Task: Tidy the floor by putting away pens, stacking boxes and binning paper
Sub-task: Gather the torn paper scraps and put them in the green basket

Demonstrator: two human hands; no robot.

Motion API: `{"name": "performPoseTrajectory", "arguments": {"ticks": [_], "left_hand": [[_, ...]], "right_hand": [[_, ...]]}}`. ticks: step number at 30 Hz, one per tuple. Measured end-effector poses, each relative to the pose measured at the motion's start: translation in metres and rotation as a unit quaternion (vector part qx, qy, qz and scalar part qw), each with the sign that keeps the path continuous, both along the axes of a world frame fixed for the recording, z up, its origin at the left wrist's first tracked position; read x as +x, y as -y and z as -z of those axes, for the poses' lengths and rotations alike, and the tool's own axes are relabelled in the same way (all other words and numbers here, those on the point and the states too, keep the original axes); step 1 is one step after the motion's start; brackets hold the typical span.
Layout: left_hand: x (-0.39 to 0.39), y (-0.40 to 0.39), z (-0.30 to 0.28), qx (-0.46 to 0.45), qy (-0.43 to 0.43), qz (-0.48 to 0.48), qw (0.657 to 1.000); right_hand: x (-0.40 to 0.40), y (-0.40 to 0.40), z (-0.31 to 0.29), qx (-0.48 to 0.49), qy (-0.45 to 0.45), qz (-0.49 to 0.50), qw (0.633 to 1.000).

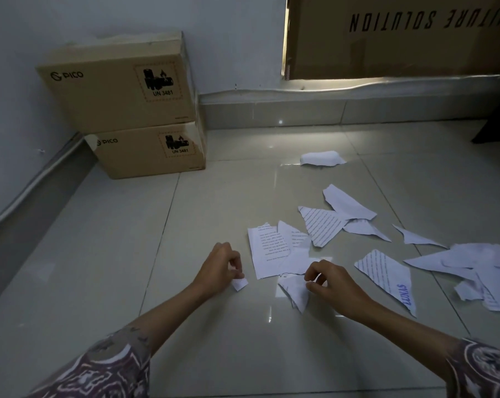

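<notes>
Torn white paper lies scattered over the pale floor tiles. My left hand (220,268) pinches a small scrap (239,283) just above the floor. My right hand (329,285) pinches the edge of a larger torn piece (294,291). A printed sheet fragment (267,251) lies between and beyond the hands. More printed pieces (322,224) and a strip marked LUNAS (389,277) lie to the right. Two brown PICO boxes are stacked in the left corner, the upper box (116,90) on the lower box (151,152). No pens or bin are in view.
A crumpled white piece (320,158) lies farther back. A heap of torn paper (484,271) sits at the right edge. A large cardboard sheet (401,35) leans against the back wall above a tiled ledge (271,112). A dark object (498,124) is at far right.
</notes>
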State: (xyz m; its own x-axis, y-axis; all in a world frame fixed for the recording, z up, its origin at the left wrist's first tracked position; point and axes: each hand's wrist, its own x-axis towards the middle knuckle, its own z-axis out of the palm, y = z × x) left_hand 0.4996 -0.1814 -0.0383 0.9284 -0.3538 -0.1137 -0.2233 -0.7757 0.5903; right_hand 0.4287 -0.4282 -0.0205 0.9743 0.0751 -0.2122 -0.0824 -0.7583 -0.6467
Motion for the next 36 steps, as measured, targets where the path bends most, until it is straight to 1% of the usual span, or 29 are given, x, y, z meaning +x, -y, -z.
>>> {"name": "performPoseTrajectory", "arguments": {"ticks": [1,4,5,8,13,16,23,25,28,31,33,36], "left_hand": [[0.005,0.001,0.003,0.019,-0.002,0.016,1.0],[0.009,0.003,0.01,0.065,-0.047,0.06,0.995],[0.008,0.003,0.012,0.059,-0.059,0.063,0.995],[0.004,0.004,0.016,0.02,-0.071,0.031,0.997],[0.002,0.003,0.013,0.004,-0.066,0.012,0.998],[0.0,-0.001,0.005,-0.027,-0.069,0.002,0.997],[0.006,-0.001,-0.003,-0.069,-0.062,-0.02,0.995],[0.006,0.002,-0.007,-0.093,-0.065,-0.031,0.993],[0.007,0.005,-0.01,-0.14,-0.073,-0.061,0.986],[0.007,0.006,-0.008,-0.173,-0.074,-0.086,0.978],[0.007,0.006,-0.007,-0.182,-0.077,-0.097,0.975],[0.006,0.008,-0.005,-0.192,-0.085,-0.104,0.972]], "right_hand": [[0.002,0.0,0.003,-0.003,0.0,-0.002,1.0],[0.008,-0.001,0.009,-0.002,0.005,-0.02,1.0],[0.01,-0.002,0.011,-0.001,0.007,-0.03,1.0],[0.015,-0.006,0.012,-0.012,0.005,-0.073,0.997],[0.022,-0.01,0.014,-0.082,-0.047,-0.166,0.982],[0.024,-0.011,0.02,-0.116,-0.046,-0.19,0.974],[0.023,-0.01,0.019,-0.129,-0.073,-0.167,0.975],[0.024,-0.005,0.016,-0.082,-0.079,-0.157,0.981],[0.034,0.008,0.006,0.006,-0.1,-0.112,0.989],[0.052,0.018,-0.001,0.05,-0.075,-0.078,0.993],[0.064,0.02,-0.003,0.036,-0.051,-0.077,0.995],[0.075,0.018,0.002,-0.045,-0.02,-0.116,0.992]]}}
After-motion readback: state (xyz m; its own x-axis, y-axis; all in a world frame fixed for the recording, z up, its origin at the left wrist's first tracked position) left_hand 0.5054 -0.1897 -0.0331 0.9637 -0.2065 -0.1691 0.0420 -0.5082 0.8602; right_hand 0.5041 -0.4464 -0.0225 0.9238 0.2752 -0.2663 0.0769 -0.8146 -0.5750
